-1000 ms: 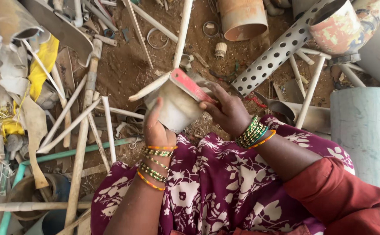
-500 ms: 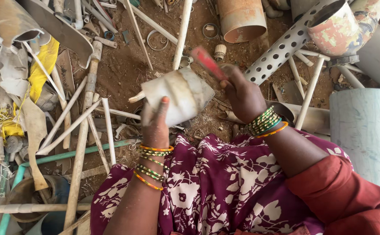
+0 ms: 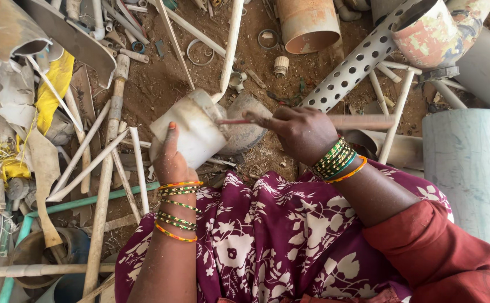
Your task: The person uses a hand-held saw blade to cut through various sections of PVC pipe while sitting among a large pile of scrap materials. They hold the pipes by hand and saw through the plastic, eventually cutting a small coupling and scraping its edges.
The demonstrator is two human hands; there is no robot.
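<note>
I'm gripping the white pipe fitting in my closed left hand over my lap; my right hand, clenched round a reddish tool, is striking it. Next blow needs steady aim.

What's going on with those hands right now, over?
Left hand grips white pipe piece. Right hand holds thin reddish tool against it. Scrap pipes crowd the dirt around.

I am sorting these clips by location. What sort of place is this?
Probably an outdoor scrap yard for plastic pipes. The bare dirt ground is littered with thin white pipes, a perforated pipe and wide grey pipes. The left hand holds a white pipe piece.
</note>
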